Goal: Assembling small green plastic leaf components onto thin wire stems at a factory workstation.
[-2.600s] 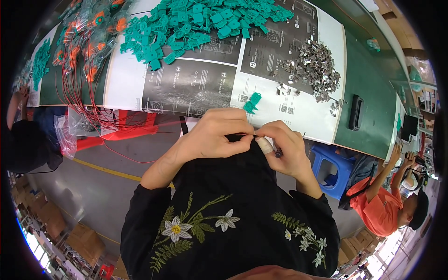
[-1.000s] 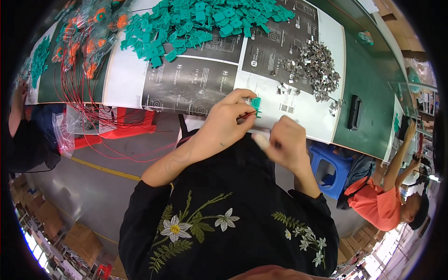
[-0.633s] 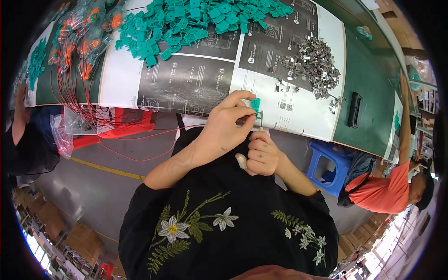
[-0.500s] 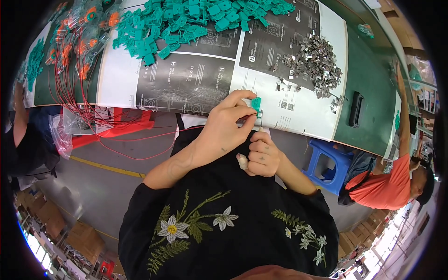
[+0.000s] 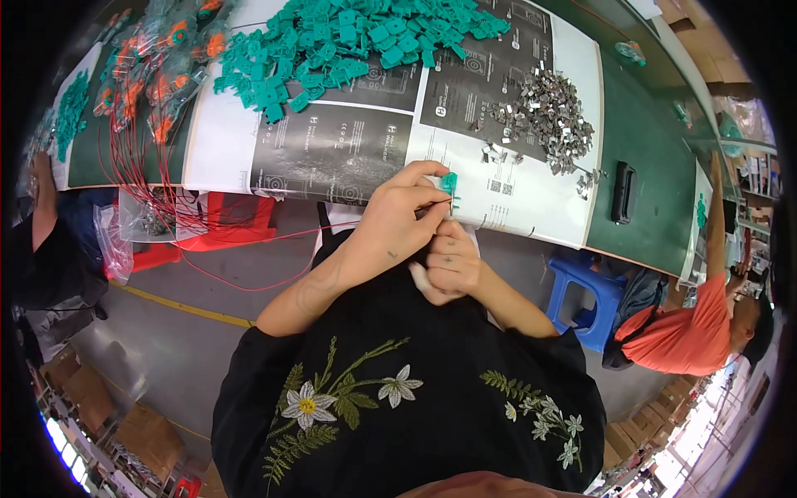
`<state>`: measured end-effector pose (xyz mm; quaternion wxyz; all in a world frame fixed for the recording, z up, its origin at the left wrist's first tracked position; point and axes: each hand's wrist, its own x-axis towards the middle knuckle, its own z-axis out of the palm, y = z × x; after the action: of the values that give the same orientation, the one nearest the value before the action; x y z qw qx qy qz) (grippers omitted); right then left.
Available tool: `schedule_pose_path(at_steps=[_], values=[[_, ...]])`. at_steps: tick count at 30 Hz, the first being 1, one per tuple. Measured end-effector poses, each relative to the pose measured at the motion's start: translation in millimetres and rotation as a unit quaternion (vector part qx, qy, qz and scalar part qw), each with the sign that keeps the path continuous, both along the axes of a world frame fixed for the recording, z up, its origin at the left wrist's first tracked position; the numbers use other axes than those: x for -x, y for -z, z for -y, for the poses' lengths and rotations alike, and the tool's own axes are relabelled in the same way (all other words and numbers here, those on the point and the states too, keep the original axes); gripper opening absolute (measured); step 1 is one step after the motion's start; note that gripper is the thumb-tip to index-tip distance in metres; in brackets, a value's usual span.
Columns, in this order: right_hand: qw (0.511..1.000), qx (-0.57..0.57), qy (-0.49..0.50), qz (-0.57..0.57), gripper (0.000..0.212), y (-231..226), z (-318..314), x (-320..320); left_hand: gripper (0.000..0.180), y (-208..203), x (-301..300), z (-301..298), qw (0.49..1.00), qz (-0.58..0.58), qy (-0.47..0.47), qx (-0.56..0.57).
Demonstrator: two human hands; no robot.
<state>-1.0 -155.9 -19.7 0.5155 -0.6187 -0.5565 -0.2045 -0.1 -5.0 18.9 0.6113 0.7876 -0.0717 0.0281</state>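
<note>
My left hand [image 5: 397, 214] pinches a small green plastic piece [image 5: 449, 180] between thumb and fingers, just over the near edge of the table. Directly below it, my right hand [image 5: 453, 264] is curled closed, its upper fingers meeting the underside of the left fingertips. Whatever the right hand grips is hidden, though a thin dark line shows between the hands. A red wire [image 5: 324, 228] runs from the left and passes behind my left wrist; its end is out of sight.
Heaped at the back are green plastic parts [image 5: 332, 41]. Small metal pieces [image 5: 552, 116] lie right of them. Bagged orange parts with red wires [image 5: 170, 83] sit at left. A black oblong object [image 5: 624, 192] and a blue stool [image 5: 588, 295] are right. People work at both sides.
My right hand has moved up and left, closing the gap to the left fingertips. The green piece stays in my left hand. The whole view has shifted slightly.
</note>
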Motion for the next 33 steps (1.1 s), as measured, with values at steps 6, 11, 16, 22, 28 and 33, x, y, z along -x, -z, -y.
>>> schedule_pose_path(at_steps=[6, 11, 16, 22, 28, 33], values=[[0.922, -0.198, 0.002, -0.333, 0.044, -74.8, 9.3, -18.0, 0.009, 3.2, 3.9, 1.3, 0.999, 0.039, 0.009, -0.016], [0.8, -0.225, -0.129, -0.541, 0.053, -74.7, 18.9, -41.4, 0.009, -3.4, 1.8, 0.5, 1.0, 0.016, 0.0, -0.021], [0.791, -0.22, -0.099, -0.562, 0.055, -67.7, 12.3, -40.8, 0.009, 2.8, 2.0, 2.1, 1.0, 0.026, 0.003, -0.008], [0.796, -0.208, -0.101, -0.56, 0.055, -64.7, 8.9, -40.7, 0.009, -0.6, 2.2, 1.8, 1.0, 0.016, -0.004, 0.002], [0.842, -0.099, -0.01, -0.53, 0.049, -73.4, -13.1, -39.6, 0.01, 0.1, 1.5, 2.9, 1.0, 0.024, -0.004, -0.003], [0.815, -0.172, -0.059, -0.55, 0.04, -67.4, 4.7, -52.9, 0.011, 1.0, 3.6, 1.1, 1.0, 0.031, -0.006, 0.002]])
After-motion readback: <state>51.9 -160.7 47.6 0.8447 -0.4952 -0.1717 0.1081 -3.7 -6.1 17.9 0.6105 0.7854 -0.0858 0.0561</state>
